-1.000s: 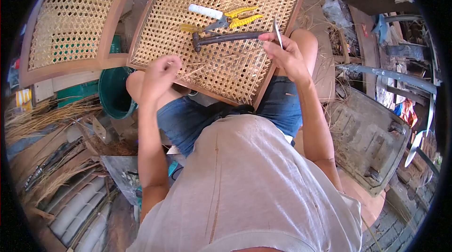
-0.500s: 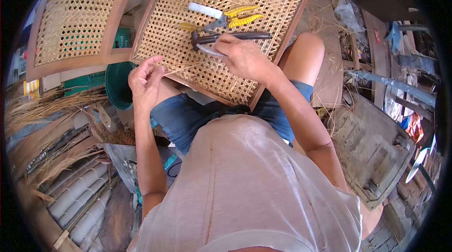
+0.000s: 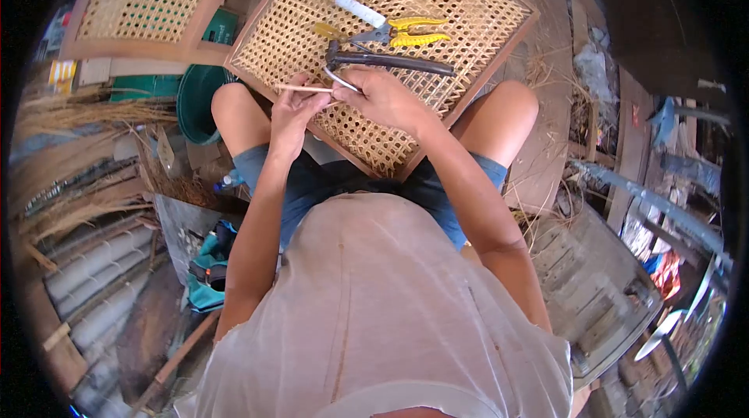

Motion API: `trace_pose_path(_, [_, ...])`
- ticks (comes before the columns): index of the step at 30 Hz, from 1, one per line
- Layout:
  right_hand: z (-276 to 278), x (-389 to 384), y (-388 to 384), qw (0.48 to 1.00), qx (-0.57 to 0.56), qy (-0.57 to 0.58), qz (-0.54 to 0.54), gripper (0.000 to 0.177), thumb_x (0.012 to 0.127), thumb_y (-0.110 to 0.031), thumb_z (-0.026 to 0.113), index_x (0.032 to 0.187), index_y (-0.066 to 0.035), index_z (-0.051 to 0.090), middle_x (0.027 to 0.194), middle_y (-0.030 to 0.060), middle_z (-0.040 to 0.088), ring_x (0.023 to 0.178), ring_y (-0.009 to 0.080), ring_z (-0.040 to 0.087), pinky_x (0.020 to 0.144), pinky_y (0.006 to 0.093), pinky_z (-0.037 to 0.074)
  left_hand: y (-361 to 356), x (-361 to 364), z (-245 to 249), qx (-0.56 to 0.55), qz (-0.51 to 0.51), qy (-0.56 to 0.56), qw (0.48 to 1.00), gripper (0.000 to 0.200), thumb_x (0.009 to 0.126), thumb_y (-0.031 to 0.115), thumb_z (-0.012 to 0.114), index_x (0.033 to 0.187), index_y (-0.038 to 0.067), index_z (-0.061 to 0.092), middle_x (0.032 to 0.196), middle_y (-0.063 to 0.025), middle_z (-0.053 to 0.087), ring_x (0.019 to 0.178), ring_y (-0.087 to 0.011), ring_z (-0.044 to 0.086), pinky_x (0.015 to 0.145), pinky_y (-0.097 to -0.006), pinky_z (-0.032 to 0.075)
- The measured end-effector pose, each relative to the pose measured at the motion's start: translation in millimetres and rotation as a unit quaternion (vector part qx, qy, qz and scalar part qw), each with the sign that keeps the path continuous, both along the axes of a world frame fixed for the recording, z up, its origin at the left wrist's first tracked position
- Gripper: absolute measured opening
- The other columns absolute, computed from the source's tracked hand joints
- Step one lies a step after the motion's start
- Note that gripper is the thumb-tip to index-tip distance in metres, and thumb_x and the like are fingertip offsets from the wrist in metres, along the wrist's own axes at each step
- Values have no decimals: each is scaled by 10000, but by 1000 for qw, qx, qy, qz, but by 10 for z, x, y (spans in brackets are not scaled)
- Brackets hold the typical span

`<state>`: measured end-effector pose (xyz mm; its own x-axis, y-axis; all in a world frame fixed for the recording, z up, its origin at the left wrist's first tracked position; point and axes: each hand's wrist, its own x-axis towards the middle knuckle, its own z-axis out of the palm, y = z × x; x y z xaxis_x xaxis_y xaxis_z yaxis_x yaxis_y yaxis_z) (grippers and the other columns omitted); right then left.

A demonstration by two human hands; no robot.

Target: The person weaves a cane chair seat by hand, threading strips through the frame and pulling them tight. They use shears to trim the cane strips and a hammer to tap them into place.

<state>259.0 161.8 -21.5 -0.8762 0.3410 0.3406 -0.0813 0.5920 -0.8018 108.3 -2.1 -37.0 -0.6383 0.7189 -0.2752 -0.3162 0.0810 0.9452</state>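
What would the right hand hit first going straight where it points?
Probably the thin pale cane strip pinched in the left hand, near the right hand's curved metal blade; depth unclear.

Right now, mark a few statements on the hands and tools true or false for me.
1. A dark-handled hammer lies on the woven panel. True.
2. The right hand grips that hammer. False: it holds a small curved metal tool.
3. The left hand pinches a thin cane strand. True.
4. The green bucket sits on the panel. False: it stands off it, beside the left knee.
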Motion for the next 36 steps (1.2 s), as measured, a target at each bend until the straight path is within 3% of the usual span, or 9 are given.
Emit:
trace_pose_path(3, [55,3,49,973,11,-229,9,306,1028,-314,571,1203,-65,604,1064,242,680,909,452,655,808,516,511,9,-157,55,-41,-28,37,998,355,963,24,694,1308,-25,629,1080,-83,719,906,-110,659,783,-243,551])
trace_pose_path(7, [-111,248,377,989,47,-141,-20,236,1025,-273,586,1157,-80,616,1033,181,717,753,346,682,681,433,535,-17,-310,206,-92,-60,63,992,221,982,88,696,1175,-18,715,1043,-73,731,850,-91,645,762,-237,539])
trace_pose_path(9, [13,354,520,927,-349,-138,-11,147,1038,-207,569,1074,-71,612,947,99,724,577,173,625,533,330,519,33,-248,176,-39,-38,33,998,245,989,104,681,1208,-5,696,979,-40,719,840,-86,646,796,-241,529])
trace_pose_path(14, [0,251,258,845,-517,-139,12,164,1068,-255,559,1047,-99,605,814,12,640,521,45,505,469,204,417,9,-380,428,212,81,-190,955,291,989,104,644,1267,21,641,832,16,636,754,-85,590,850,-260,491])
trace_pose_path(19, [63,296,301,967,-77,-236,51,255,1054,-304,530,1179,-94,601,890,141,691,819,289,694,741,418,543,-15,-438,520,-27,12,281,959,161,994,161,655,1083,56,738,869,19,659,746,-39,526,733,-228,450])
trace_pose_path(24, [163,1343,964,906,224,-339,-119,247,996,-242,568,1225,-155,593,924,181,718,866,392,700,773,531,534,193,-60,487,-339,-225,543,735,162,880,127,756,1028,61,749,898,-115,737,809,-192,709,730,-322,550])
trace_pose_path(30, [335,1836,1391,894,195,-326,-238,265,967,-191,585,1232,-182,577,813,223,690,764,461,670,686,548,527,256,54,-32,-177,-79,431,881,117,821,64,721,935,57,750,905,-134,735,775,-282,705,776,-391,572])
trace_pose_path(34, [314,1982,1334,870,227,-364,-241,252,973,-193,582,1224,-169,570,814,240,686,800,473,669,689,571,510,265,141,-71,-188,2,611,769,127,818,24,697,936,32,743,890,-131,731,773,-267,707,749,-360,581])
trace_pose_path(36, [282,2135,1532,869,249,-355,-237,253,974,-198,583,1225,-166,567,811,245,684,805,477,668,687,576,507,236,100,-77,-166,-60,457,872,137,802,-16,686,923,20,737,878,-130,725,765,-258,706,709,-338,579])
